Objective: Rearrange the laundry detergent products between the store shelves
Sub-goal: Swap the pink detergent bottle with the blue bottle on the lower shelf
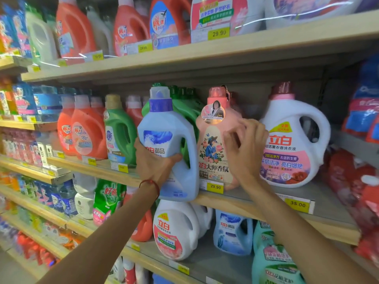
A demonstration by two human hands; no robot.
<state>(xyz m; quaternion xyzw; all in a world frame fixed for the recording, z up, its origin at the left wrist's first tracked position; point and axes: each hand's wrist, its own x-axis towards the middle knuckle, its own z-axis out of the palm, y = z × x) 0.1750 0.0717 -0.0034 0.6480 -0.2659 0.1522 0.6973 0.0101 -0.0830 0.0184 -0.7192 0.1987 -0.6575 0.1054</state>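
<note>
A light blue detergent bottle (167, 128) with a purple collar is held upright at the front edge of the middle shelf (246, 203); my left hand (152, 162) grips its lower left side, thumb across the label. Right beside it stands a pink bottle (213, 144) with a floral label. My right hand (246, 144) rests on that pink bottle's right side, fingers curled around it. A big white and pink jug (293, 140) stands to the right. Green bottles (188, 107) sit behind the blue one.
Orange bottles (86, 130) and a green bottle (119, 128) fill the middle shelf's left. The shelf above (225, 52) carries orange and white jugs. Below stand a white jug (176, 228), a small blue bottle (231, 234) and teal jugs (274, 261). Red refill bags (356, 181) hang right.
</note>
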